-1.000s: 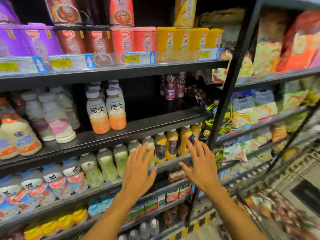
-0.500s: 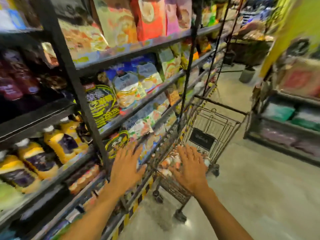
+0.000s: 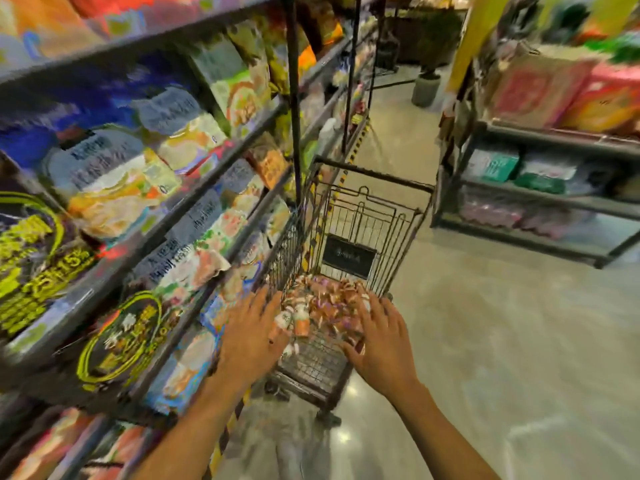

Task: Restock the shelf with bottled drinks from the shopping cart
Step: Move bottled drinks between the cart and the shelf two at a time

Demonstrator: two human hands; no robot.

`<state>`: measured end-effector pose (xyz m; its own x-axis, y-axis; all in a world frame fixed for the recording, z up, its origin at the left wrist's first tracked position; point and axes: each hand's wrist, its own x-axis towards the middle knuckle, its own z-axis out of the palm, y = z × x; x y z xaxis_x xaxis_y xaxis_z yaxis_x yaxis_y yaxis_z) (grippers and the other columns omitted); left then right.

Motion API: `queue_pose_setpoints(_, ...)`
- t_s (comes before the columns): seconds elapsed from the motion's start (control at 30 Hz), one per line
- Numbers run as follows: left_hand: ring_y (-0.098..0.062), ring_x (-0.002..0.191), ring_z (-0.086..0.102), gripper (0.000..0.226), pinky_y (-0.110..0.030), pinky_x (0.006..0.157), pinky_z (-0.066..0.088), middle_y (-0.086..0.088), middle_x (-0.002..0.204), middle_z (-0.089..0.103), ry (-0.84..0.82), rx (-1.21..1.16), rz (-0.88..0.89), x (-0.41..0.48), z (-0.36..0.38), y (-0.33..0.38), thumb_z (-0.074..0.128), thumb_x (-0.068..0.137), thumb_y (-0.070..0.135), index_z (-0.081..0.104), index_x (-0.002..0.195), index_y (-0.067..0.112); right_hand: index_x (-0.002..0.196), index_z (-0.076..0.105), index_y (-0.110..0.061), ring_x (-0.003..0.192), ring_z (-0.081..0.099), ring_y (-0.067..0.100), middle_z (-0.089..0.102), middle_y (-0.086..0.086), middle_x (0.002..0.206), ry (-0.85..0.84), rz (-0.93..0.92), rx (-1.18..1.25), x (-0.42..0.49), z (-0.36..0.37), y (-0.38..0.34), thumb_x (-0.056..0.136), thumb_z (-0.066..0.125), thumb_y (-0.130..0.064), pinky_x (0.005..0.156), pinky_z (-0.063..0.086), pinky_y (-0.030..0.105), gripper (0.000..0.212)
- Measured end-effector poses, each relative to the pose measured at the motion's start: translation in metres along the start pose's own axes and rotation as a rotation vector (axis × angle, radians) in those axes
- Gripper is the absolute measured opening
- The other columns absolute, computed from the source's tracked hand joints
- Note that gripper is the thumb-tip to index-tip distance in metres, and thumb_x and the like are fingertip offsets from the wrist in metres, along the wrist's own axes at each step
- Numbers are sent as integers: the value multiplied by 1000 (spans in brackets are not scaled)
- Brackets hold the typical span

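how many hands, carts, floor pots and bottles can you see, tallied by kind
hands: 2, left hand and right hand, both with fingers spread
shopping cart: 1
grey pot on the floor at the far end of the aisle: 1
bottles in the cart: a heap, too blurred to count
total: 4, bottles left out

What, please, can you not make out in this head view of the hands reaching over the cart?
Head view, bottles in the shopping cart: motion blur hides count and labels.
Head view, bottles under the left hand and right hand: covered; whether the fingers touch any is unclear.
Head view, snack bags at left: print blurred.
Head view, black plaque on the shopping cart: text too blurred.
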<state>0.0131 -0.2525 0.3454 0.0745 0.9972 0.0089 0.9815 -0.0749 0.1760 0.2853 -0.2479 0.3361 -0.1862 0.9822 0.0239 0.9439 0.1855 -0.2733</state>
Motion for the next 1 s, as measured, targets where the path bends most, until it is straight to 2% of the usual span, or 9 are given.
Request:
queue_pose_setpoints(0.07,-35,145,41,75,-52,115,37,-11,162,37,-1,-66,14,30,18,-4,45,90,61,40,155,23,162,10,-34,158,13,32,14,3,173,-28,17,-23,24,14,8,87,51,-75,128,19,49,95)
queue_pose_setpoints(0.2,-25,157,10,77,-51,126,16,1,170,10,-90,-139,52,98,61,-22,34,96,62,2,161,38,162,15,-33,156,19,32,14,2,173,-37,85,-24,80,36,20,88,54,-74,124,10,43,93)
queue_pose_setpoints(0.3,-27,157,14,76,-52,125,20,0,170,16,-163,-165,73,148,90,-33,41,98,58,8,163,34,162,12,-34,156,19,31,10,-2,173,-38,141,1,118,54,26,89,52,-75,122,7,42,92)
queue_pose_setpoints(0.37,-28,157,12,74,-51,125,19,0,171,12,-220,-172,102,176,107,-37,36,99,58,9,163,32,162,3,-36,156,18,32,7,-3,173,-54,166,18,140,71,32,90,51,-72,122,7,42,94)
queue_pose_setpoints(0.47,-31,150,31,72,-53,119,31,-8,166,27,-246,-178,140,212,137,-43,35,95,56,25,159,25,164,0,-34,159,10,33,3,2,174,-119,235,42,168,101,42,94,42,-73,124,3,42,90)
queue_pose_setpoints(0.57,-31,141,41,68,-51,111,41,-8,158,39,-321,-146,120,238,168,-46,37,93,55,26,156,30,165,2,-31,160,3,32,5,6,174,-192,298,84,188,131,54,95,34,-74,125,0,41,88)
queue_pose_setpoints(0.73,-31,143,41,71,-51,109,44,-4,156,46,-396,-163,110,264,223,-54,39,91,59,33,156,30,164,9,-26,159,5,34,11,9,173,-294,354,117,216,188,82,93,35,-71,130,13,50,88)
queue_pose_setpoints(0.87,-28,136,49,71,-46,105,48,-6,152,51,-459,-88,95,281,267,-57,30,93,59,36,155,26,161,13,-27,158,10,36,16,10,171,-341,416,144,236,236,106,94,60,-58,128,17,51,88)
queue_pose_setpoints(1.0,-25,132,53,67,-43,101,49,-2,148,53,-547,-114,-28,294,311,-60,36,91,55,37,153,30,162,13,-21,157,11,37,14,15,170,-393,506,202,256,279,123,96,62,-50,127,15,46,87)
